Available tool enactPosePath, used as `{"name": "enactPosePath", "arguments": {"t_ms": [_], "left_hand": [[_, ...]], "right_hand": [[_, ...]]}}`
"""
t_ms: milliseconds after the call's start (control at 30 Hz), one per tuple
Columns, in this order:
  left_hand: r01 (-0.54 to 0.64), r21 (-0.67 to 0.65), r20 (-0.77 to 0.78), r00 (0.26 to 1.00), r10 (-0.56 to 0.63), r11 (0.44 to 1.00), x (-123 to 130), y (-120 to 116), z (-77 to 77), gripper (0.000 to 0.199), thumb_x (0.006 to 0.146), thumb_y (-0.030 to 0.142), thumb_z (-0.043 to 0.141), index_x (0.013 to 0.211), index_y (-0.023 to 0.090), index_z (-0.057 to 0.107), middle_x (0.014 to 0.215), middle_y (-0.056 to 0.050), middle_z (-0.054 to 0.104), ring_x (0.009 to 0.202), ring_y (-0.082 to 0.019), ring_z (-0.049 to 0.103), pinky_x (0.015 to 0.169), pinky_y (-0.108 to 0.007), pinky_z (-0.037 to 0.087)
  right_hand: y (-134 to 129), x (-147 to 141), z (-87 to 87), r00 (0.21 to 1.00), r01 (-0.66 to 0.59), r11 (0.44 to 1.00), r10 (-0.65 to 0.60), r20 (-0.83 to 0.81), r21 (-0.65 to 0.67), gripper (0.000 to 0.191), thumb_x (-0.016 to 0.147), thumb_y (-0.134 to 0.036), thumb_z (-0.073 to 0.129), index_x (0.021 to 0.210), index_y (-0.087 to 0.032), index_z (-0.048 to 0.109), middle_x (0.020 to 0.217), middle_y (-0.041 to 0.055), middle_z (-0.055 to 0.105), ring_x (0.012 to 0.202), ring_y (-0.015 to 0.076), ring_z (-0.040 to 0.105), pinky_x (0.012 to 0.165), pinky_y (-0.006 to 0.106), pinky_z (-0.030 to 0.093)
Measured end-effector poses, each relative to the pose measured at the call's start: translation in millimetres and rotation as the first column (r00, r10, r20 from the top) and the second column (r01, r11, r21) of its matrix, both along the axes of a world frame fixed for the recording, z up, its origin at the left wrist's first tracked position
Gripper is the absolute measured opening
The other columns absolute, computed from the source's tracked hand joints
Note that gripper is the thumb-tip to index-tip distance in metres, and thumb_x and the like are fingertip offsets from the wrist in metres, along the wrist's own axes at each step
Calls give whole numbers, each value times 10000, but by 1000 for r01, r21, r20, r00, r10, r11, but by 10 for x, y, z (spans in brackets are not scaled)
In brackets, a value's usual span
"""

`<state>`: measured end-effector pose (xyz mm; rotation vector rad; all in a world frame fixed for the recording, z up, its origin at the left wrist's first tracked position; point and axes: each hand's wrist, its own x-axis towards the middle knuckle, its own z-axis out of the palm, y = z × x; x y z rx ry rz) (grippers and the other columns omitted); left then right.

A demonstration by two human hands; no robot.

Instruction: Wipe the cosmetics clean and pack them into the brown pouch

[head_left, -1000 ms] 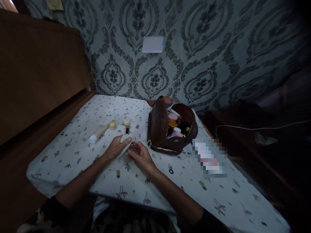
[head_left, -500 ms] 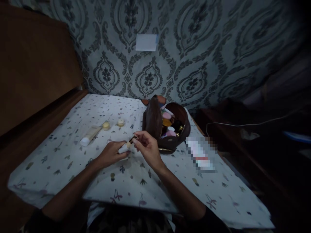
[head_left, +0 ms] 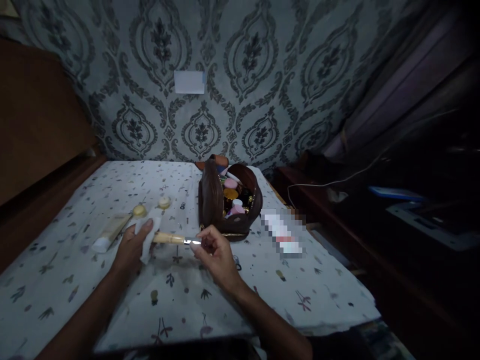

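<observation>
My left hand [head_left: 132,247] pinches a crumpled white cloth or tissue [head_left: 147,250]. From its right side a slim tool with a pale wood-coloured handle [head_left: 168,238] and a shiny metal end reaches across to my right hand [head_left: 215,255]. The fingers of my right hand are closed on that metal end, so its tip is hidden. Whether my left fingers also grip the handle through the white cloth is unclear. Beyond my left hand lie a beige tube with a white cap [head_left: 110,232] and two small round yellowish pots, one nearer [head_left: 139,210] and one farther [head_left: 164,202].
An open brown bag [head_left: 212,200] full of cosmetic containers stands behind my right hand. Right of it is a blurred-out flat item [head_left: 283,232]. A patterned white cloth [head_left: 221,320] covers the table. A white cable [head_left: 330,185] runs at the right, near a dark surface.
My hands have drawn apart, and the pale handle now stretches between them. White cloth now spreads at my left hand. The view has turned to the right.
</observation>
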<state>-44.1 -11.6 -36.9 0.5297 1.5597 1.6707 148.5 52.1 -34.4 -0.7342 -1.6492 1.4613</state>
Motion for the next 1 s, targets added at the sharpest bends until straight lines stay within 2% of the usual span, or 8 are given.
{"name": "enactPosePath", "arguments": {"t_ms": [100, 300, 400, 500, 600, 667, 867, 1000], "left_hand": [[-102, 55, 74, 992, 98, 993, 25, 19, 53, 528, 537, 616, 842, 650, 173, 579, 458, 78, 470, 393, -63, 396, 361, -170, 332], [-103, 138, 161, 984, 80, 985, 38, 47, 47, 593, 442, 584, 904, 736, 146, 632, 495, 82, 514, 399, -45, 414, 366, -149, 346], [-26, 140, 149, 989, 5, 990, 50, 41, -20, 591, 461, 581, 898, 763, 144, 640, 526, 60, 568, 433, -71, 488, 398, -166, 400], [157, 92, 51, 986, -162, 983, 103, 11, -80, 542, 554, 609, 846, 741, 149, 628, 490, 40, 576, 401, -99, 499, 385, -197, 402], [389, 96, -59, 921, -385, 916, 163, -16, -114, 532, 647, 655, 772, 669, 155, 591, 459, 17, 570, 387, -119, 519, 397, -221, 423], [476, 133, -94, 879, -467, 869, 179, -26, -128, 518, 717, 651, 724, 666, 156, 578, 463, 10, 573, 410, -127, 549, 431, -226, 452], [486, 143, -119, 873, -473, 862, 148, -40, -159, 498, 753, 645, 697, 754, 159, 590, 480, 28, 564, 413, -141, 557, 448, -254, 485], [435, 59, -232, 881, -412, 898, 145, -42, -118, 578, 764, 736, 600, 773, 159, 627, 463, 35, 528, 427, -158, 547, 467, -277, 486]], "right_hand": [[-70, -27, -85, 995, -51, 999, 52, 84, -9, 210, 763, -321, 688, 737, -198, 519, 625, -53, 497, 590, 99, 437, 553, 218, 338], [-189, -184, -243, 980, -169, 974, 182, 77, -154, 325, 774, -443, 693, 725, -209, 474, 624, -55, 517, 537, 98, 495, 505, 213, 386], [-198, -280, -279, 974, -212, 956, 224, 36, -202, 409, 769, -555, 696, 750, -208, 481, 665, -48, 545, 506, 95, 526, 489, 218, 415], [-164, -381, -268, 963, -265, 934, 270, -14, -239, 460, 769, -630, 670, 769, -201, 503, 678, -33, 583, 488, 99, 550, 473, 218, 404], [-125, -489, -249, 965, -260, 917, 254, -58, -303, 485, 748, -654, 671, 756, -191, 526, 585, -45, 572, 448, 100, 545, 442, 207, 360], [-114, -553, -251, 968, -250, 893, 223, -114, -374, 500, 725, -662, 684, 740, -182, 543, 534, -52, 559, 422, 91, 523, 428, 200, 331], [-134, -593, -286, 952, -288, 791, 175, -252, -540, 586, 616, -705, 764, 719, -154, 593, 517, -37, 586, 401, 62, 478, 431, 193, 333], [-140, -497, -246, 942, -329, 771, 225, -251, -545, 590, 580, -669, 815, 785, -150, 622, 598, -17, 639, 446, 68, 523, 438, 187, 340]]}}
